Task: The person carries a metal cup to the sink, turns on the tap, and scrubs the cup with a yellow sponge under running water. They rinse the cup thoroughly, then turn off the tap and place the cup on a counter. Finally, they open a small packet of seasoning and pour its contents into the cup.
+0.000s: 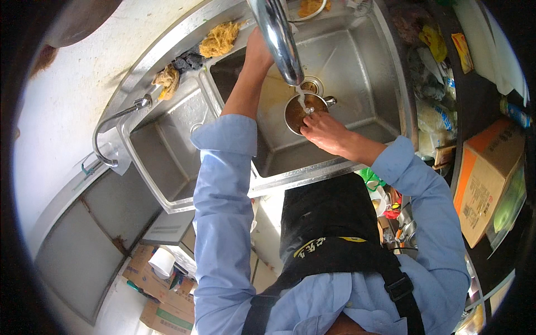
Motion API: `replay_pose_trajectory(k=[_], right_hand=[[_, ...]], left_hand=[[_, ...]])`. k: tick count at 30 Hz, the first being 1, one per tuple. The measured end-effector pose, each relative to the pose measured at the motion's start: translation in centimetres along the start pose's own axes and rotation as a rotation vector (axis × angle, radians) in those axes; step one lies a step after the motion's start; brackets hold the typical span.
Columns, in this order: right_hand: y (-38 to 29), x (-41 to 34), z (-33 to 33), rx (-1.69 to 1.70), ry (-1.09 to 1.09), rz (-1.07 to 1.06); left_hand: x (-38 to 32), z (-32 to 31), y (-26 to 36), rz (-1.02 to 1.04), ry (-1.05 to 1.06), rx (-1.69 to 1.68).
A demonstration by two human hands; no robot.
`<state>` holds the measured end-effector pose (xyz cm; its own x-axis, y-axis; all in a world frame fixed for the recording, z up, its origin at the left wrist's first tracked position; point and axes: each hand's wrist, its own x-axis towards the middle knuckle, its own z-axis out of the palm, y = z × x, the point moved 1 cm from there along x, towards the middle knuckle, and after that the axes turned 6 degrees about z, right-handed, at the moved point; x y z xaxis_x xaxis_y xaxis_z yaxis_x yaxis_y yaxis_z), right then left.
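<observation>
Water runs from a chrome faucet (281,46) into a round metal pan or bowl (294,114) with brownish contents, over the large steel sink basin (351,63). My right hand (324,130) is at the vessel's near rim, its fingers bent at the water stream; whether they grip the rim or something small cannot be made out. A short metal handle points right from the vessel. Just beyond lies the round drain (312,85). My left hand (258,46) reaches up behind the faucet's left side, its fingers hidden by the spout.
On the sink's back ledge lie a yellow fibrous scrubber (220,39), a dark cloth-like wad (188,62) and a tan crumpled cloth (167,81). A smaller basin (167,155) and a second curved faucet (98,138) are at left. Plastic bags (433,117) and a cardboard box (481,188) stand right.
</observation>
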<state>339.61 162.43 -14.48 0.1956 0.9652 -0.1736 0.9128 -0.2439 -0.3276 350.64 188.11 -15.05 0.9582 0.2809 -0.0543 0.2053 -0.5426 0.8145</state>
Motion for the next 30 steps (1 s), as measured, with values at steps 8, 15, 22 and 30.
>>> replay_pose_trajectory(k=[8, 15, 22, 30], right_hand=[[-0.2, -0.5, -0.3, 0.045, -0.039, 0.006], [-0.1, -0.7, -0.3, 0.023, 0.012, -0.016], [-0.5, -0.7, -0.6, -0.008, 0.014, -0.018], [-0.8, 0.2, -0.3, -0.032, -0.016, 0.004]], left_hand=[[1.2, 1.3, -1.8, -0.119, 0.04, 0.223], [2.1, 2.0, -3.0, -0.144, 0.061, 0.192], [2.4, 2.4, -2.0, -0.253, 0.01, 0.143], [0.7, 0.9, 1.9, -0.162, 0.054, 0.286]])
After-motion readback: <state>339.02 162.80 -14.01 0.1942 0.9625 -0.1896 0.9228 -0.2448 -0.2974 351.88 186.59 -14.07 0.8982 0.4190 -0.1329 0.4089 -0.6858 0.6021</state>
